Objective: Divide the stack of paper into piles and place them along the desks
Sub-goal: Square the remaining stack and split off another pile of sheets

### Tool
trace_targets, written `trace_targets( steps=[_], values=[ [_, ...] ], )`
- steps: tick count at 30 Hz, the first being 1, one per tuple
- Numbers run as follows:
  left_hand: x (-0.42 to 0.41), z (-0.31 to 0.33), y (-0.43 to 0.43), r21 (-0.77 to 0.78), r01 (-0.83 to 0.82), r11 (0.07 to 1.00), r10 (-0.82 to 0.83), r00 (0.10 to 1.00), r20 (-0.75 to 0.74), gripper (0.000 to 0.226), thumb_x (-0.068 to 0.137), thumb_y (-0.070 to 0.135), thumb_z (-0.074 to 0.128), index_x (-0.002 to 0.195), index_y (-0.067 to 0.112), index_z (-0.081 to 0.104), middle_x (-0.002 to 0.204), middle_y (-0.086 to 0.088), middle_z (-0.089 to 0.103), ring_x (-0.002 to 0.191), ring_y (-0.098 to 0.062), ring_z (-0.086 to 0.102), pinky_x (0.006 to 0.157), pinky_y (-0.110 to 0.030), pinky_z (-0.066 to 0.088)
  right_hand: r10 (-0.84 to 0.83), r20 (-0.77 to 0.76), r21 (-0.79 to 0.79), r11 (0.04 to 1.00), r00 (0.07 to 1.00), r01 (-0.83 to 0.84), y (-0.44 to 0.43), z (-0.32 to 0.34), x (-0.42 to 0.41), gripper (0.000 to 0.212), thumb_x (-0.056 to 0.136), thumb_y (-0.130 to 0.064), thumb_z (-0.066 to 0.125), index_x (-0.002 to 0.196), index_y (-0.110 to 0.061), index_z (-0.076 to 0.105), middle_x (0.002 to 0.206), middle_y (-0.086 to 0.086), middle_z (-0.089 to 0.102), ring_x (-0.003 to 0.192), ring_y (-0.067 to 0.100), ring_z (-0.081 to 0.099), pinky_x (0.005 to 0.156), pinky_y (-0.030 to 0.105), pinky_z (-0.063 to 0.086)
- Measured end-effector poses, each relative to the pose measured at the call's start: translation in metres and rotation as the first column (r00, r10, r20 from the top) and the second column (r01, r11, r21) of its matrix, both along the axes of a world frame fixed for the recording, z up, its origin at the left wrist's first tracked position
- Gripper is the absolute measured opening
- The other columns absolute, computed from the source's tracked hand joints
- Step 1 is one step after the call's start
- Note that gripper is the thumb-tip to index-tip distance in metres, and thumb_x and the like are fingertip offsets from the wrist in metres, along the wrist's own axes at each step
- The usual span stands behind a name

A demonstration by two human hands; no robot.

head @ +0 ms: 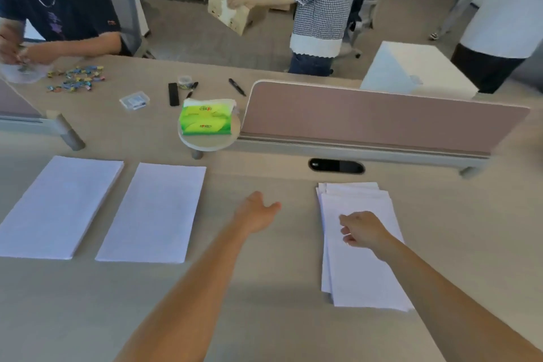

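Both forearms reach out from under my view across the desk [264,317]. My right hand [364,229] sits over the loose stack of paper [361,273] on the right side, fingers curled in toward the top sheet; whether they pinch it I cannot tell. That stack is fanned, its sheets slipping out of line at the far end. My left hand [258,214] hovers over bare desk between the piles, fingers loosely spread, holding nothing. Two neat piles lie side by side at left: the middle pile [152,211] and the far-left pile [58,206]. Beyond them, a green tissue pack [205,120] rests on a small round stand beside the pink divider [382,120].
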State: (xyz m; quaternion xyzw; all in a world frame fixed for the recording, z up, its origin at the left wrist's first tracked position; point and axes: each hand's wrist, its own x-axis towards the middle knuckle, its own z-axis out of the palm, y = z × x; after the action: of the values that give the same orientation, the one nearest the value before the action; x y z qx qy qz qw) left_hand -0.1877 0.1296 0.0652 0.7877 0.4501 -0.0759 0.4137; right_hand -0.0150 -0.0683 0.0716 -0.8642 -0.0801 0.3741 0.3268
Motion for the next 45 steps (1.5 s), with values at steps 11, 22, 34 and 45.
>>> trace_targets(
  steps=[11, 22, 34, 45],
  values=[
    [0.118, -0.040, -0.100, -0.261, -0.149, 0.954, 0.133, 0.988, -0.077, 0.080, 0.086, 0.055, 0.053, 0.141, -0.001, 0.039, 0.149, -0.016, 0.041, 0.132, -0.031, 0.047, 0.106, -0.042, 0.039, 0.019, 0.021, -0.111, 0.994, 1.000, -0.016, -0.110, -0.061, 0.119, 0.042, 0.087, -0.027, 0.058, 0.053, -0.018, 0.037, 0.060, 0.008, 0.037, 0.058, 0.021, 0.039, 0.062, 0.035, 0.031],
    [0.152, -0.109, -0.144, -0.370, -0.463, 0.805, 0.425, 0.886, -0.185, 0.095, 0.076, 0.057, 0.066, 0.141, -0.006, 0.038, 0.146, -0.022, 0.043, 0.130, -0.036, 0.048, 0.108, -0.046, 0.040, 0.055, -0.067, -0.156, 0.986, 0.996, -0.065, -0.125, -0.095, 0.143, 0.024, 0.089, -0.029, 0.056, 0.077, -0.007, 0.057, 0.069, 0.005, 0.057, 0.057, 0.019, 0.052, 0.049, 0.026, 0.034],
    [0.159, -0.112, -0.153, -0.298, -0.531, 0.793, 0.508, 0.847, -0.158, 0.048, 0.076, 0.046, 0.068, 0.090, 0.001, 0.061, 0.079, -0.009, 0.061, 0.074, -0.026, 0.063, 0.069, -0.033, 0.049, -0.087, -0.317, -0.052, 0.996, 0.945, 0.074, -0.111, -0.106, 0.133, 0.039, 0.085, -0.034, 0.062, 0.111, -0.005, 0.057, 0.080, 0.005, 0.054, 0.069, 0.022, 0.053, 0.060, 0.029, 0.043],
    [0.169, -0.099, -0.171, -0.178, -0.488, 0.855, 0.457, 0.869, -0.188, 0.038, 0.088, 0.036, 0.058, 0.107, 0.003, 0.054, 0.088, -0.006, 0.056, 0.080, -0.023, 0.057, 0.069, -0.028, 0.042, 0.104, -0.076, -0.346, 0.930, 0.992, -0.124, -0.107, -0.106, 0.123, 0.042, 0.086, -0.033, 0.050, 0.120, -0.011, 0.042, 0.125, 0.015, 0.028, 0.102, 0.029, 0.030, 0.097, 0.036, 0.042]
  ],
)
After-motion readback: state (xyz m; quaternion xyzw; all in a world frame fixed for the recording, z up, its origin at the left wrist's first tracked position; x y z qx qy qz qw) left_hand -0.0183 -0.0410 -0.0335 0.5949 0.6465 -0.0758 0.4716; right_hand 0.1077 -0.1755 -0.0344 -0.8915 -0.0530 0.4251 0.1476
